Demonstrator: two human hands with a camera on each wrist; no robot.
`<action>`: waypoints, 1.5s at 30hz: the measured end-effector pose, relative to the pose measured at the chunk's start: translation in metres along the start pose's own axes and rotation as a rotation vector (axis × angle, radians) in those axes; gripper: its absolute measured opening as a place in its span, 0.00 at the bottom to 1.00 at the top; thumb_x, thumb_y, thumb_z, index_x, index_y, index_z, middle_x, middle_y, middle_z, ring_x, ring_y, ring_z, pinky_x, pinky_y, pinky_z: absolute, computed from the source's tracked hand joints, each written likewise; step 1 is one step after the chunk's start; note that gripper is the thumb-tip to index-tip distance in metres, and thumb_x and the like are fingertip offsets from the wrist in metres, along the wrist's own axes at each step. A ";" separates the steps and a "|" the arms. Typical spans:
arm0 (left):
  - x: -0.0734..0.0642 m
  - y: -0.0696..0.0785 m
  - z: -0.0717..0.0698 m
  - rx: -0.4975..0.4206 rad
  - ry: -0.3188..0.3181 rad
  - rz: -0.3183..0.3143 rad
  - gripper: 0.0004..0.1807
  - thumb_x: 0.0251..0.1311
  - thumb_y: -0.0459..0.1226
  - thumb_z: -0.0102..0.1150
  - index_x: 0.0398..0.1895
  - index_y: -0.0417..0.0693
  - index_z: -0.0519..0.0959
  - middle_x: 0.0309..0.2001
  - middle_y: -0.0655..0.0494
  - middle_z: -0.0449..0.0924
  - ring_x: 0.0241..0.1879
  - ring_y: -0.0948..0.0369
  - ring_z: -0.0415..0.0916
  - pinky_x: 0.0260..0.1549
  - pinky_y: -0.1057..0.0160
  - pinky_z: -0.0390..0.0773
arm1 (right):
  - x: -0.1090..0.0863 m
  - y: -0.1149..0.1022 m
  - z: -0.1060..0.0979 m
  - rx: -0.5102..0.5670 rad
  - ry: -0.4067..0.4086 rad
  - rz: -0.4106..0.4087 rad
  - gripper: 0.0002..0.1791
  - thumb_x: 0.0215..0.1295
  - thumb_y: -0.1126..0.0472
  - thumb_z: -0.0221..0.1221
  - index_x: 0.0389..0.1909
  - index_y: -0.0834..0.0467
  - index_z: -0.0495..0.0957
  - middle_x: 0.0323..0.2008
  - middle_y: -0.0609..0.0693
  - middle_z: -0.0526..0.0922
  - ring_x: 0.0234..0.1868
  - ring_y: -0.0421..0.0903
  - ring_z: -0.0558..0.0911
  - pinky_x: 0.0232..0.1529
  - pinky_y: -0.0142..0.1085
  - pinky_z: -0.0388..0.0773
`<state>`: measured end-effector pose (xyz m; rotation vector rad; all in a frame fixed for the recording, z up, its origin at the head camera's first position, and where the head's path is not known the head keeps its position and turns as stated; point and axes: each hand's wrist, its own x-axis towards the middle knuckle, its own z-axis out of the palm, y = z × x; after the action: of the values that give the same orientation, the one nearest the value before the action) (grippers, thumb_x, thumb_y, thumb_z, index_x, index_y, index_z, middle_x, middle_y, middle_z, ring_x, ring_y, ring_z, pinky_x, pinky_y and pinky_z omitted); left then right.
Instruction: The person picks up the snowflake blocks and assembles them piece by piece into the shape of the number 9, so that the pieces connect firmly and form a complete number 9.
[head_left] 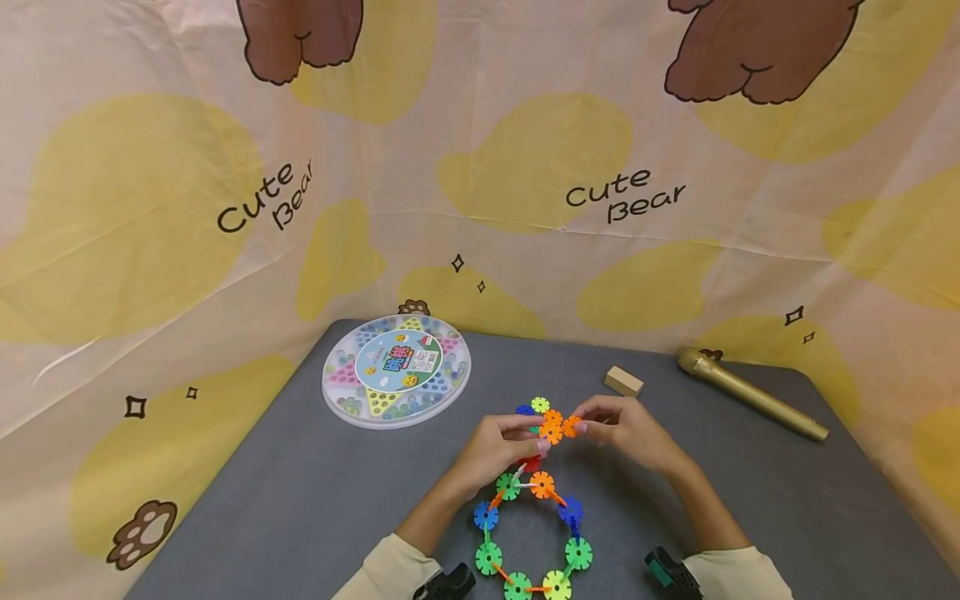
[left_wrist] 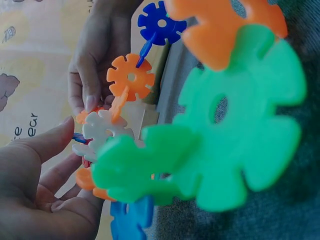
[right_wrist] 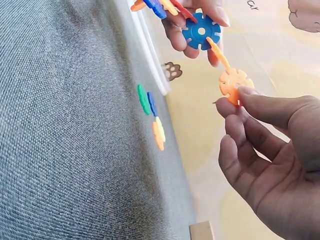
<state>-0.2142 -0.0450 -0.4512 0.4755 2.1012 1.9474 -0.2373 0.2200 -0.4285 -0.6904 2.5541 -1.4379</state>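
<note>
Between thumb and fingers, my right hand (head_left: pixel 630 429) pinches an orange notched snowflake disc (right_wrist: pixel 233 84). An orange disc seen edge-on (right_wrist: pixel 218 53) links it to a blue disc (right_wrist: pixel 201 31). My left hand (head_left: pixel 487 454) grips the chain beside that blue disc, where a red disc (head_left: pixel 531 464) shows below the fingers. From there the chain runs down to a ring of linked discs, among them a green disc (head_left: pixel 507 487), an orange disc (head_left: pixel 542 484) and a blue disc (head_left: pixel 571 511). In the left wrist view a large green disc (left_wrist: pixel 240 120) hides part of the chain.
Loose discs lie beyond my hands, including a yellow-green disc (head_left: pixel 540 405) and a green disc (right_wrist: pixel 143 99). A round marble game board (head_left: pixel 352 398) sits at the back left. A wooden block (head_left: pixel 623 382) and a gold microphone (head_left: pixel 750 396) lie at the back right.
</note>
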 end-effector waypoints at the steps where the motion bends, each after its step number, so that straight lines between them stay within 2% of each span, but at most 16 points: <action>1: 0.000 0.000 0.000 -0.002 -0.001 0.000 0.24 0.68 0.37 0.72 0.64 0.37 0.82 0.42 0.44 0.92 0.42 0.52 0.91 0.41 0.65 0.86 | 0.000 0.000 0.000 -0.003 0.005 0.001 0.07 0.75 0.57 0.65 0.48 0.53 0.87 0.41 0.51 0.88 0.39 0.66 0.83 0.37 0.48 0.86; 8: 0.000 -0.001 -0.001 -0.009 -0.013 -0.006 0.24 0.68 0.38 0.72 0.63 0.36 0.83 0.42 0.45 0.92 0.42 0.55 0.91 0.42 0.65 0.87 | 0.001 0.002 0.001 -0.009 0.040 0.010 0.07 0.73 0.56 0.67 0.47 0.53 0.88 0.41 0.51 0.88 0.38 0.63 0.83 0.38 0.46 0.85; 15: -0.001 -0.001 0.000 -0.037 0.000 -0.024 0.22 0.67 0.37 0.72 0.60 0.34 0.84 0.42 0.44 0.92 0.43 0.55 0.91 0.45 0.62 0.88 | 0.001 0.002 0.002 -0.011 0.063 -0.015 0.06 0.72 0.57 0.68 0.46 0.53 0.89 0.41 0.51 0.88 0.34 0.52 0.83 0.37 0.44 0.85; 22: 0.000 -0.001 0.000 -0.039 0.012 -0.011 0.23 0.67 0.36 0.72 0.60 0.30 0.83 0.42 0.43 0.92 0.43 0.54 0.91 0.44 0.64 0.87 | 0.001 0.001 0.001 0.018 0.072 -0.014 0.06 0.72 0.58 0.69 0.44 0.54 0.89 0.41 0.51 0.90 0.38 0.64 0.84 0.38 0.44 0.85; 28: -0.001 -0.001 0.000 -0.036 0.022 0.003 0.25 0.66 0.35 0.73 0.62 0.30 0.82 0.41 0.42 0.92 0.43 0.52 0.91 0.42 0.64 0.87 | 0.000 0.000 0.001 0.027 0.063 -0.017 0.05 0.72 0.60 0.68 0.44 0.54 0.89 0.42 0.53 0.90 0.38 0.66 0.84 0.39 0.45 0.86; 32: -0.001 0.000 0.000 -0.031 0.026 0.002 0.25 0.66 0.36 0.73 0.62 0.31 0.82 0.41 0.43 0.92 0.43 0.51 0.91 0.42 0.64 0.87 | 0.000 0.000 0.003 0.021 0.070 -0.035 0.04 0.71 0.61 0.69 0.43 0.53 0.89 0.42 0.53 0.90 0.38 0.63 0.85 0.39 0.41 0.86; 38: -0.002 -0.001 0.000 -0.038 0.039 -0.003 0.25 0.65 0.36 0.74 0.61 0.32 0.83 0.41 0.43 0.92 0.42 0.51 0.91 0.40 0.66 0.87 | 0.001 0.000 0.010 0.018 0.105 -0.076 0.03 0.68 0.61 0.71 0.40 0.53 0.90 0.39 0.49 0.90 0.36 0.47 0.86 0.40 0.35 0.85; 41: -0.002 -0.001 0.000 -0.034 0.057 0.001 0.23 0.64 0.36 0.75 0.59 0.33 0.85 0.39 0.42 0.92 0.40 0.54 0.91 0.37 0.68 0.86 | 0.002 0.001 0.013 0.030 0.120 -0.081 0.03 0.67 0.63 0.72 0.39 0.54 0.91 0.38 0.49 0.91 0.36 0.47 0.87 0.40 0.35 0.86; 45: -0.001 -0.003 0.001 -0.020 0.074 0.003 0.23 0.62 0.37 0.77 0.57 0.34 0.86 0.38 0.44 0.92 0.38 0.57 0.91 0.36 0.68 0.86 | 0.001 0.000 0.015 0.041 0.134 -0.087 0.04 0.66 0.66 0.71 0.38 0.55 0.92 0.36 0.51 0.92 0.36 0.55 0.89 0.39 0.35 0.86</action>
<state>-0.2130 -0.0444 -0.4547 0.4083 2.1240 2.0153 -0.2339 0.2082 -0.4365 -0.7306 2.6144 -1.6113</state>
